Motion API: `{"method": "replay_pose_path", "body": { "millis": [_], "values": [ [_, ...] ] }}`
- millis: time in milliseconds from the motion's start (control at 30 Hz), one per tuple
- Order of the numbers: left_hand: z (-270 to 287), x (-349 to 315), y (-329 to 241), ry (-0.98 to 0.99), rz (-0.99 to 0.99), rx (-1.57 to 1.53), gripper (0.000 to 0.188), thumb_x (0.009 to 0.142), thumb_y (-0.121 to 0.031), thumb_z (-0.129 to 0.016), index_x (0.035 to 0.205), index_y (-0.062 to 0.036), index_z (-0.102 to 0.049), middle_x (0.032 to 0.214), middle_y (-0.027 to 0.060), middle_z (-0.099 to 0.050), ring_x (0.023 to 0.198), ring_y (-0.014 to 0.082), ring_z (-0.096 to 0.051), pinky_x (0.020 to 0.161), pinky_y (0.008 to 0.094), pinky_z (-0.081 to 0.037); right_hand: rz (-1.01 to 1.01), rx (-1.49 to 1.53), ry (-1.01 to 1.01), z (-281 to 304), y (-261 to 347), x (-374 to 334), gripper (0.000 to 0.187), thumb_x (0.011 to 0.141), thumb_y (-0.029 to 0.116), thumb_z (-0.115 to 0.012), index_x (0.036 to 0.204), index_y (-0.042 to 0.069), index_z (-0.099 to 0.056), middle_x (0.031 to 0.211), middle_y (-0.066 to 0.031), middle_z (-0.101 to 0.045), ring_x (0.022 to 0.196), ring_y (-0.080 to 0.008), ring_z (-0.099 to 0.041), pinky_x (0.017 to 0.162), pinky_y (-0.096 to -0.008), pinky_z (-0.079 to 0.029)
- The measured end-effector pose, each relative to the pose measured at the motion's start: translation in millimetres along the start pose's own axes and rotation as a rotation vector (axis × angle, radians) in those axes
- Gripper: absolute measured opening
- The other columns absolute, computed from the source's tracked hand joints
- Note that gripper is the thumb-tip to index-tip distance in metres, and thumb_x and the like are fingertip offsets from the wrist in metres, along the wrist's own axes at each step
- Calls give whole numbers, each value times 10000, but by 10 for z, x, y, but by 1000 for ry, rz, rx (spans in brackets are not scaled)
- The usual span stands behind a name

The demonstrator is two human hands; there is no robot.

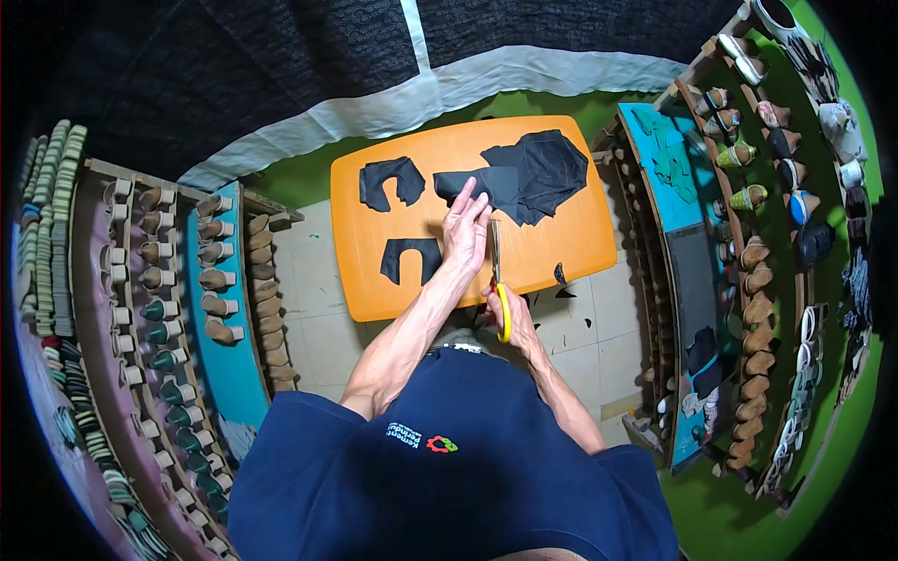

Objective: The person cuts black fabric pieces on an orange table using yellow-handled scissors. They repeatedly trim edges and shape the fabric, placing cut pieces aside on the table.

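Navy cloth fills the near foreground: the wearer's shirt (449, 467), behind both sets of fingers. Beyond it, an orange table (365, 224) spreads under and around the left hand (467, 229). Just right of that hand's fingertips lies a heap of black pieces (554, 173), several layers deep, which would probably slide over one another if pushed.

Directly under the left fingers, reaching out to both sides of them, is one dark piece (500, 184). It looks thin, light and limp but not fragile, probably easiest to take by its near edge, with the rest supported flat. The left fingers are straight and nearly together on it; whether the thumb pinches from below I cannot tell. Left of these fingers, well apart, lie two U-shaped pieces (410, 246), likely floppiest at their narrow legs.

Right fingers are wrapped around the yellow handles of the scissors (505, 313), the right hand (514, 323) closed, blades pointing ahead, right of the left fingers. They look rigid, best held by those loops.

Smallest, on the shirt behind the left wrist, are white lettering and a red-and-green emblem (441, 445); no writing shows on the dark pieces.
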State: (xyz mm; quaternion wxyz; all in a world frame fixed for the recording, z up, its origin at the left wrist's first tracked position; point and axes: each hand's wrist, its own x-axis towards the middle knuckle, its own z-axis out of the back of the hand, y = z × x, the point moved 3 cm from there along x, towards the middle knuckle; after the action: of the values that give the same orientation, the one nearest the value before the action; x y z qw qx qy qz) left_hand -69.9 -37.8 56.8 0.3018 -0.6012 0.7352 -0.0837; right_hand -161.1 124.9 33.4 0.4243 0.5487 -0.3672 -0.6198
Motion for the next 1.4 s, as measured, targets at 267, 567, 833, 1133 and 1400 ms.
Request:
{"method": "replay_pose_path", "body": {
  "millis": [267, 567, 833, 1133, 1400],
  "values": [
    [38, -83, 19, -39, -42, 28, 515, 900, 76, -661, 1391, -29, -545, 902, -26, -546, 832, 54, -602, 816, 194, -563, -45, 138, -21, -77, 262, 307, 500, 1013, 507, -501, 968, 15, -576, 719, -36, -539, 538, -124, -545, 532, -296, -528],
    [99, -62, 34, -37, -65, 64, 524, 903, 81, -657, 1403, -14, -531, 940, -10, -511, 828, 57, -575, 793, 183, -549, -52, 169, -59, -121, 380, 376, 599, 958, 622, -539, 923, 24, -562, 609, -31, -519, 514, -131, -573, 518, -299, -546],
    [58, -22, -4, -54, -58, 77, 548, 905, 77, -654, 1425, -1, -499, 954, -3, -502, 839, 58, -570, 812, 193, -557, -65, 208, -72, -102, 470, 382, 513, 973, 550, -576, 870, 48, -564, 569, -4, -498, 450, -100, -514, 432, -267, -479],
    [67, 29, -180, -19, -39, 197, 536, 900, 73, -649, 1413, 6, -507, 944, -12, -556, 947, 99, -630, 926, 236, -550, -146, 303, -71, -67, 458, 379, 505, 907, 572, -667, 832, 80, -582, 533, 36, -467, 411, -67, -475, 387, -242, -418],
    [57, 32, -356, 35, 25, 340, 530, 885, 7, -700, 1391, -17, -545, 902, -29, -583, 934, 83, -633, 917, 243, -539, -162, 248, -35, 10, 498, 339, 434, 959, 489, -629, 770, 111, -532, 589, 37, -468, 425, -61, -440, 366, -232, -386]
  ]
}}
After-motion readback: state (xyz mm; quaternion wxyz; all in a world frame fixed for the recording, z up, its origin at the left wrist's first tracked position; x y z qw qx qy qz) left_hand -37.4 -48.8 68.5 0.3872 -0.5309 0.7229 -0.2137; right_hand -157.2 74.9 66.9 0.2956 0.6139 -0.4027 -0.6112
